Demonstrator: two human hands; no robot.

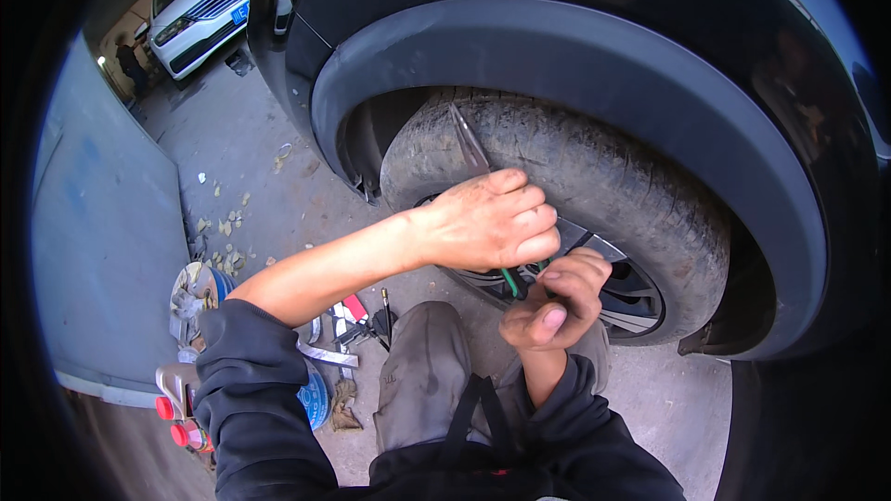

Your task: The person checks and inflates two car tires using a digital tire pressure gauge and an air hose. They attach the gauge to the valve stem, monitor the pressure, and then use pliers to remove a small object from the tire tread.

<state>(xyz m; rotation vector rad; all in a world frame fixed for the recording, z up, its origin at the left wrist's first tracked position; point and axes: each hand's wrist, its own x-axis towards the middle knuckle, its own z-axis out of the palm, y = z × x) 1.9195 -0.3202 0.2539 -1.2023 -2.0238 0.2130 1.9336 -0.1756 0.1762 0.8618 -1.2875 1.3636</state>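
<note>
My left hand (498, 219) is closed around long-nose pliers (470, 139) with black and green handles. The metal jaws point up and away, over the tread of a worn car tire (564, 139). The handle ends come out below my left fist. My right hand (560, 299) is close beside these ends, its fingers curled; whether it grips them or something small is hidden. Behind both hands is the alloy wheel rim (637, 299), partly covered by them. A dark plastic wheel arch trim (557, 35) curves over the tire.
Tools and strips (330, 355) lie on the floor at my left, near a blue bucket (314, 396), a rag (344, 407) and red-capped containers (181, 417). A grey panel (111, 223) stands far left. A white car (202, 14) and a person (130, 62) are beyond.
</note>
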